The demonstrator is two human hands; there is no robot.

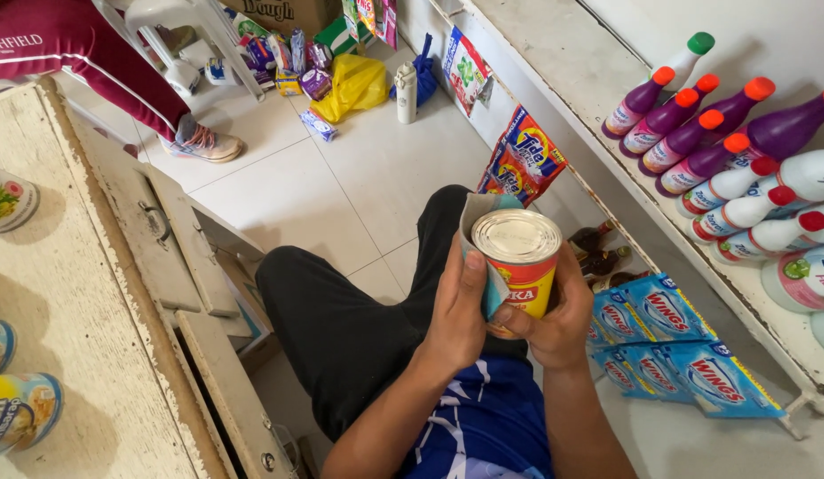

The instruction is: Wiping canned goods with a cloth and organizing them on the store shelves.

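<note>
Holding the can (519, 266) over the lap, right hand (554, 328) gripping low, left hand (456, 315) pressing a cloth (476, 232) on its side, so a hard rub could knock it loose onto the floor (341, 177).

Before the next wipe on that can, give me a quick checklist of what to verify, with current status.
1. Can held upright in front of the lap: ok.
2. Right hand gripping the can's lower side: ok.
3. Left hand pressing the grey cloth against the can's side: ok.
4. Can's top lid in view and unobstructed: ok.
5. Whether the label side under the cloth is clean: cannot tell.
6. Wooden table on the left has bare space between the other cans: ok.
</note>
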